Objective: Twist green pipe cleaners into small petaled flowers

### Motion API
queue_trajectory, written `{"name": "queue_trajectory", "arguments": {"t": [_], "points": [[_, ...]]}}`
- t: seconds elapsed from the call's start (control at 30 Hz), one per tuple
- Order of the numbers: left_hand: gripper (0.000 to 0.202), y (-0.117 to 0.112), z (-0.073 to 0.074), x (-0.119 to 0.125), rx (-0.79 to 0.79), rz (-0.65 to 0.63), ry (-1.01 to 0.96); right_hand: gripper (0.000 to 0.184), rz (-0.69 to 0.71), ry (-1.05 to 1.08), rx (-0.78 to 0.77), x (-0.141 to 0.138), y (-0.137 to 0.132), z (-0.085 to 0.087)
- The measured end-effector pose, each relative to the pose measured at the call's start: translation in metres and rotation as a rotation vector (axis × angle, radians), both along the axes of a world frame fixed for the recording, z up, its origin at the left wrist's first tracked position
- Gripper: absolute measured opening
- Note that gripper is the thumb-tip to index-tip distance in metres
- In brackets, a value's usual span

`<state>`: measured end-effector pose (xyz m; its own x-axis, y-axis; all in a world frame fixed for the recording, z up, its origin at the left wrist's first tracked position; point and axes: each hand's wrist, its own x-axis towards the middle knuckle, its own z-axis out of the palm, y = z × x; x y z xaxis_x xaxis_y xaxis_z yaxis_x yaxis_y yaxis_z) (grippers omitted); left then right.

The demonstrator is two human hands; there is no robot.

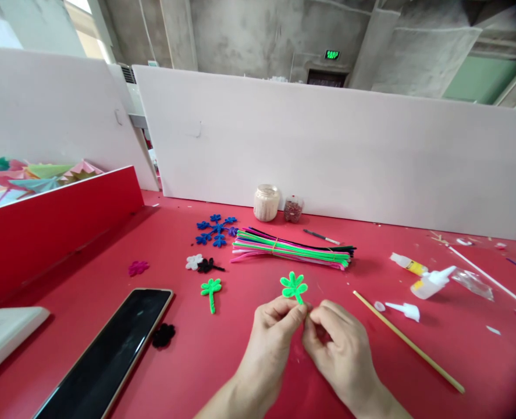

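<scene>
A green pipe-cleaner flower with looped petals stands up above my fingertips. My left hand pinches its stem between thumb and forefinger. Close against it, my right hand is closed too, its thumb and forefinger pressed together at the lower end of the stem, which the fingers mostly hide. A similar green pipe-cleaner flower with a stem lies to the left on the red table. Beyond my hands lies a banded bundle of pipe cleaners in green, pink, black and white.
Left are a phone, a black flower, a magenta flower, white and black flowers and a blue snowflake shape. Right are a wooden stick and glue bottles. Behind stand a jar and white partition.
</scene>
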<state>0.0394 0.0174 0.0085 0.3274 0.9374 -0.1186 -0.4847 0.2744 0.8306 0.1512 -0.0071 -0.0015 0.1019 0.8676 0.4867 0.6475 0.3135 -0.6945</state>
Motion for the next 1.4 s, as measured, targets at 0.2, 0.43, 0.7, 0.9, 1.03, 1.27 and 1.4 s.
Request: {"name": "queue_trajectory", "arguments": {"t": [0.2,0.43,0.7,0.9,1.03,1.27,1.4], "points": [[0.017,0.006,0.006,-0.004,0.024,0.011,0.127,0.017,0.1,0.334,-0.18,0.006,0.002,0.009],[0.026,0.006,0.005,-0.002,0.097,-0.221,0.237,0.015,0.275,1.079,-0.394,0.004,0.006,0.005],[0.026,0.0,-0.011,-0.017,-0.048,-0.262,0.116,0.008,0.292,1.199,-0.448,-0.005,0.004,-0.008],[0.027,-0.004,-0.011,-0.02,0.04,-0.245,0.26,0.01,0.323,1.162,-0.449,-0.007,0.002,-0.005],[0.028,-0.006,-0.007,-0.02,0.034,-0.177,0.382,0.01,0.265,1.152,-0.434,-0.009,0.001,-0.006],[0.034,-0.013,-0.011,-0.013,-0.061,-0.103,0.27,0.012,0.189,1.152,-0.406,-0.014,-0.003,-0.007],[0.037,-0.016,-0.019,-0.01,-0.123,-0.091,0.196,0.015,0.171,1.131,-0.423,-0.014,-0.003,-0.005]]}}
